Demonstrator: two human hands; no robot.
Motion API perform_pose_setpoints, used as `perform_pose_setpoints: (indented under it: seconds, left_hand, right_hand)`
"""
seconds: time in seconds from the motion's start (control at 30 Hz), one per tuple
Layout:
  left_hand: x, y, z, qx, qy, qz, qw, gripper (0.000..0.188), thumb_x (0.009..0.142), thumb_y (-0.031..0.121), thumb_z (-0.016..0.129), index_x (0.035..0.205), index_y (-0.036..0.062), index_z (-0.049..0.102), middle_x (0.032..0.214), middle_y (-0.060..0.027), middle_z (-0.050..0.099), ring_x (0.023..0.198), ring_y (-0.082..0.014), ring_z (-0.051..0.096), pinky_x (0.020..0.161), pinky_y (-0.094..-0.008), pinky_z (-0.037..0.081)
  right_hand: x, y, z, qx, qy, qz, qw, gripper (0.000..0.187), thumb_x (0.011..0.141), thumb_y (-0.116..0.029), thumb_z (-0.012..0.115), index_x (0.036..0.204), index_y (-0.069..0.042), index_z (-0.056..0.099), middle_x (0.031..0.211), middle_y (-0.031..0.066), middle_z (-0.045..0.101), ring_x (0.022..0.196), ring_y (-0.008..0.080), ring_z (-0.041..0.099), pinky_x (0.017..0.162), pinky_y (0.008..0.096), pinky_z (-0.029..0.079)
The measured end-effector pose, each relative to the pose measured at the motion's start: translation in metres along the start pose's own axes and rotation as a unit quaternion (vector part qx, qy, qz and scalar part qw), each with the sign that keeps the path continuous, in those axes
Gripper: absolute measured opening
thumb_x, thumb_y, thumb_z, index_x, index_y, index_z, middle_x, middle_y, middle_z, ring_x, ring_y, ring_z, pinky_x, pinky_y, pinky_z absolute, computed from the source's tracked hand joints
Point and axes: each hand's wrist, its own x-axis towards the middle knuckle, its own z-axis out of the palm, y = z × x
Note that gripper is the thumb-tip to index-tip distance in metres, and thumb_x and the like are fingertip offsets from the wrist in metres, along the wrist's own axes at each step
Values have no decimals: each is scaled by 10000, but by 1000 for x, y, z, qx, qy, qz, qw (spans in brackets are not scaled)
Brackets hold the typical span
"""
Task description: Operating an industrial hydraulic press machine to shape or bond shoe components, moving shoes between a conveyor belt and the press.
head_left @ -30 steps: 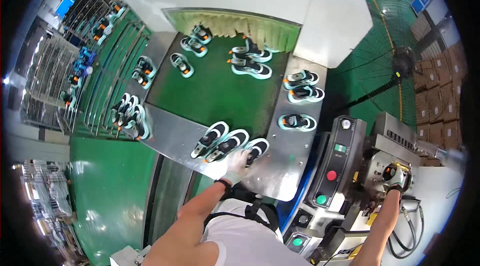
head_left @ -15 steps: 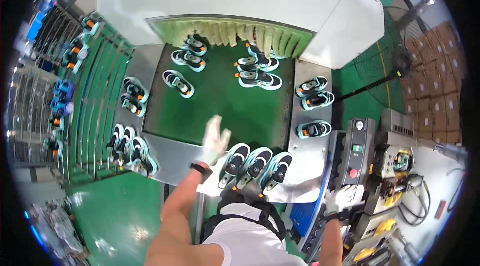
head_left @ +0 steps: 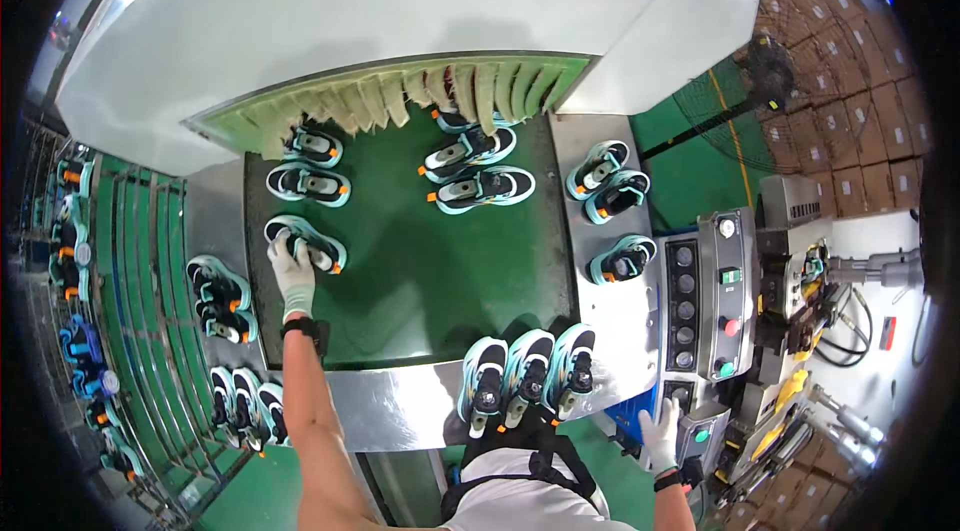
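In a white glove, my left hand point(head_left: 293, 274) reaches far forward and closes on one end of a black and aqua sneaker point(head_left: 323, 248) lying on the green conveyor belt point(head_left: 400, 296). Gloved in white too, my right hand point(head_left: 660, 436) is beside a small control box with a green button point(head_left: 702, 436). Its fingers are apart and hold nothing. Farther up the belt's left side lies another sneaker point(head_left: 308, 185), with one more behind it. Several matching sneakers point(head_left: 487, 189) stand on the right side. On the metal ledge before me, three sneakers point(head_left: 527, 376) sit side by side.
Fabric strips point(head_left: 380, 103) hang across the mouth of the large white machine point(head_left: 400, 11). More sneakers line its side ledges. A control panel point(head_left: 728, 296), a fan point(head_left: 770, 71) and stacked cartons point(head_left: 835, 146) are to the right. Metal racks point(head_left: 150, 331) stand on the left.
My left hand has moved forward and left from above the near ledge and taken hold of the belt sneaker. My right hand has moved down a little. The view has shifted.
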Motion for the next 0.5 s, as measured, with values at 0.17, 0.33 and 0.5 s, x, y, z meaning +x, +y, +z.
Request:
perform_pose_setpoints:
  seconds: [0.17,0.33,0.5]
  left_hand:
    - [5,18,-27,15,-71,69,995,252,954,133,592,1169,7,556,1155,-237,573,1098,-439,548,936,-477,451]
    - [-53,149,-49,-75,-129,151,977,210,865,128,684,1034,16,632,1032,-184,625,977,-380,617,883,-446,497]
    - [-141,325,-55,-186,-339,303,871,304,841,195,709,1120,97,637,1099,-159,599,1027,-333,627,883,-404,531]
  right_hand:
    - [-6,-74,29,110,-89,-50,989,730,864,-242,738,1416,97,402,1459,302,418,1405,385,386,1166,424,314]
    - [-21,-169,41,219,-167,-169,947,795,840,-290,779,1420,89,390,1416,307,455,1373,392,426,1138,433,350]
    - [-21,-224,52,175,-108,-297,933,832,765,-290,828,1391,74,418,1418,317,411,1355,419,413,1128,465,360]
